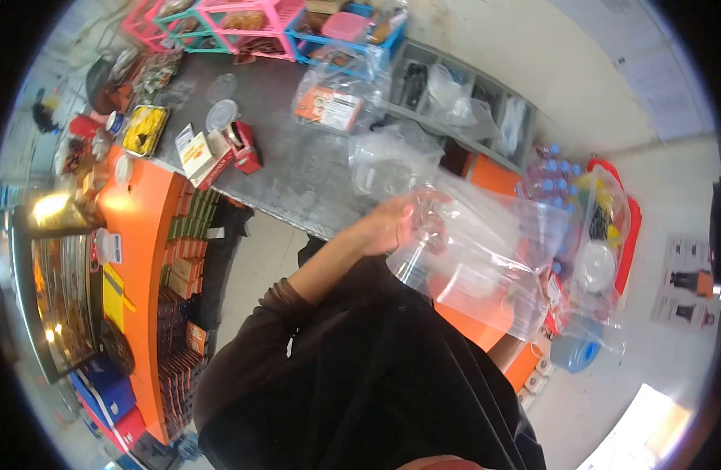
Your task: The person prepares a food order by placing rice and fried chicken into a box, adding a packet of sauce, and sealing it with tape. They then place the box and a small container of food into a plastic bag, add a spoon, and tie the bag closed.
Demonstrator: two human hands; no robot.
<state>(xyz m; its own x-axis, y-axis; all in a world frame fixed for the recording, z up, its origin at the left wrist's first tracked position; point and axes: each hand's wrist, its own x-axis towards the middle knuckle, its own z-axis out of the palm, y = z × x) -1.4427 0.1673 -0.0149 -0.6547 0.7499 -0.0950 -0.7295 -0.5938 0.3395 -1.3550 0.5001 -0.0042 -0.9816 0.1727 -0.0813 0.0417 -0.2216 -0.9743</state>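
Observation:
My left hand [395, 225] is at the counter's near edge, its fingers closed on a large clear plastic bag [493, 274]. The bag spreads out to the right, creased and shiny, over an orange surface. My right forearm [505, 354] shows below the bag's right part; my right hand is mostly hidden behind the plastic, so its fingers cannot be made out. Just beyond my left hand lies more clear plastic packaging [392, 168]. A clear bag with an orange-and-white box [329, 107] rests further back on the counter.
The dark counter [290, 168] carries small boxes [204, 157], clear lids [222, 115] and a yellow-filled tray [145, 129]. A grey divided organizer [462, 94] stands by the wall. Water bottles [548, 176], a red-rimmed basket [630, 243] and a large blue bottle [573, 354] are at right.

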